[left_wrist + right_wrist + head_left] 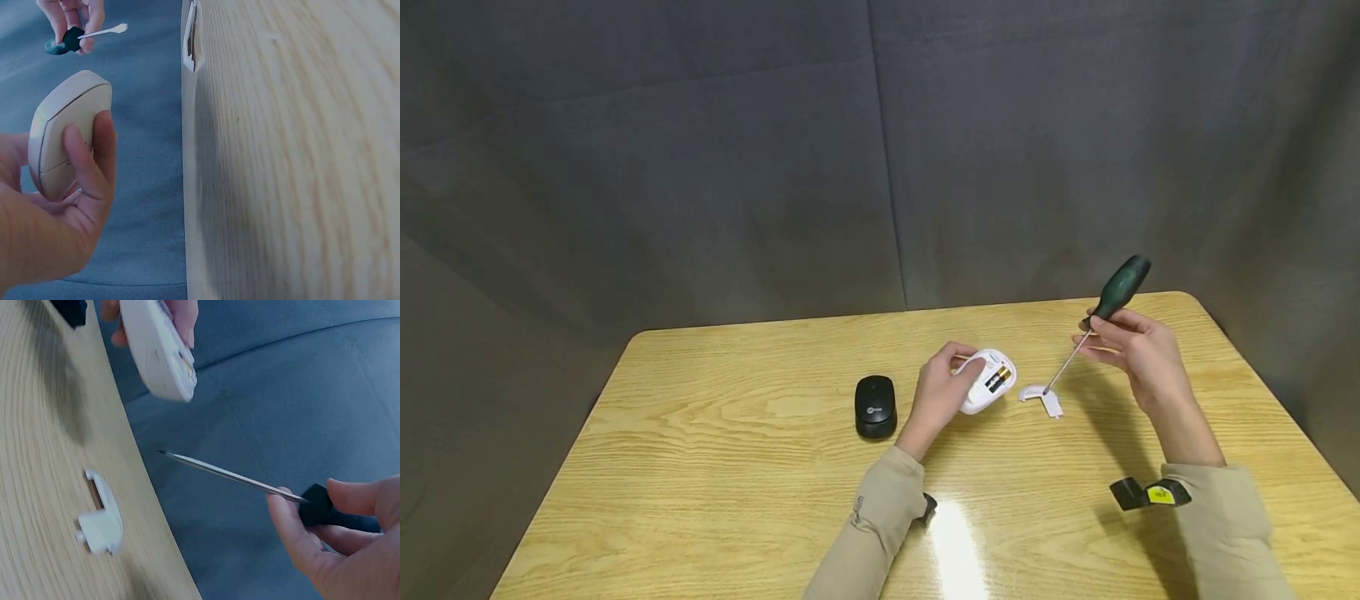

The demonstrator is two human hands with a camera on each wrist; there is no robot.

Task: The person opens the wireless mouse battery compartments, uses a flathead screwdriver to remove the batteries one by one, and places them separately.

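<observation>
My left hand (942,387) grips a white computer mouse (977,398) above the table, its underside turned up. In its uncovered battery bay sits a battery (997,380), black and gold. To the right, my right hand (1138,354) holds a screwdriver (1122,287) with a dark green handle, fingers around the handle's lower end and the top of the shaft. The shaft (225,473) slants down to the left; its tip is off the table in the right wrist view. Below it on the wood lies a white battery cover (102,528), apart from the mouse.
A black computer mouse (876,407) rests on the wooden table (737,467), left of my left hand. Behind the table's far edge hangs a dark grey curtain (775,183). A bright light reflection shows on the wood between my forearms.
</observation>
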